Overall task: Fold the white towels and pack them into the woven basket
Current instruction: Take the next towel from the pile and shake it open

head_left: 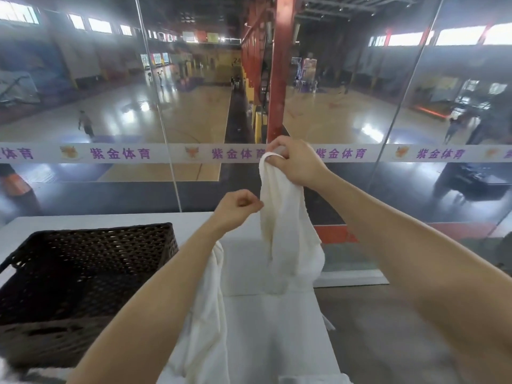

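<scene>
My right hand (pixel 295 162) is raised at chest height, pinching the top corner of a white towel (pixel 285 234). The towel hangs down in a long crumpled drape and its lower end rests on the white table (pixel 246 270). Lower and to the left, my left hand (pixel 238 207) is closed in a fist at the towel's left edge. More white cloth (pixel 210 314) hangs below my left wrist and forearm; I cannot tell whether it is the same towel. The dark woven basket (pixel 105 230) stands on the table at the left, and no towel shows inside it.
A glass wall (pixel 171 173) with a white banner strip rises right behind the table's far edge. The table's right edge (pixel 352 281) ends beside a grey floor. White cloth lies on the tabletop near me.
</scene>
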Demonstrator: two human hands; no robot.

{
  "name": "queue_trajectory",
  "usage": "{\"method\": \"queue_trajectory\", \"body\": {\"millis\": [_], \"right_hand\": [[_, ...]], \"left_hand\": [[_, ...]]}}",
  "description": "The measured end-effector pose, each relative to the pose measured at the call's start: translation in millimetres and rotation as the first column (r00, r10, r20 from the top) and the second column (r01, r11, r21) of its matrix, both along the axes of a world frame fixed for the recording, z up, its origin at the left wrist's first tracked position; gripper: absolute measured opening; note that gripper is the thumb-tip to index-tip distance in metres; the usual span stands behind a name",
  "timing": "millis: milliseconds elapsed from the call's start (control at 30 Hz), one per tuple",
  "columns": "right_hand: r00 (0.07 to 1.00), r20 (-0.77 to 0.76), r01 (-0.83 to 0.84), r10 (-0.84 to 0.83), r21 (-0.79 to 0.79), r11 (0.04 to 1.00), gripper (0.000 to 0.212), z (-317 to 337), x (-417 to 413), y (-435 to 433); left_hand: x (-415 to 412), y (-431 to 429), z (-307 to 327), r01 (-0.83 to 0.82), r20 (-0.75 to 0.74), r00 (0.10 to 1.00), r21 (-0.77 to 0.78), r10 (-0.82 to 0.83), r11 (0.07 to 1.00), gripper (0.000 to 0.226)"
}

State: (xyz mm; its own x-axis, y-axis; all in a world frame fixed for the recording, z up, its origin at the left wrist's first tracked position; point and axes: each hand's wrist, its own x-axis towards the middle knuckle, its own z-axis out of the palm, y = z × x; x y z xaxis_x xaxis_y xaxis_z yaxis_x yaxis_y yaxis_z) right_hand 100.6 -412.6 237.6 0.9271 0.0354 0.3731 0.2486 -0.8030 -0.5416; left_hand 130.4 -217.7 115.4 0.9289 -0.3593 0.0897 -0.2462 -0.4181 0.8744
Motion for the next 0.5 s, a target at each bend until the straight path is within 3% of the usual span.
{"method": "queue_trajectory", "body": {"millis": [133, 233, 300, 367, 500], "right_hand": [[0.999, -0.026, 0.041, -0.042, -0.054, 0.998, 0.025, 1, -9, -22], [0.999, -0.012, 0.039, -0.040, -0.075, 0.996, 0.024, 0, -13, -28], [1.000, -0.003, 0.019, -0.020, -0.104, 0.994, 0.020, 2, -16, -26], [1.000, -0.012, -0.012, 0.010, -0.176, 0.984, 0.020, 3, -22, -23], [1.000, -0.002, 0.011, -0.012, -0.247, 0.969, 0.043, 2, -32, -33]], "left_hand": [[1, -19, 10, -0.074, -0.017, 0.997, -0.074, 0.073, 0.994, 0.023], [-9, -29, 11, -0.035, -0.086, 0.996, -0.191, 0.018, 0.981, 0.037], [-16, -33, 0, -0.017, 0.024, 1.000, -0.047, 0.018, 0.999, 0.038], [-15, -28, -15, -0.070, 0.171, 0.984, 0.069, 0.058, 0.995, 0.026], [-4, 15, -19, -0.169, 0.123, 0.978, -0.008, 0.168, 0.986, 0.021]]}}
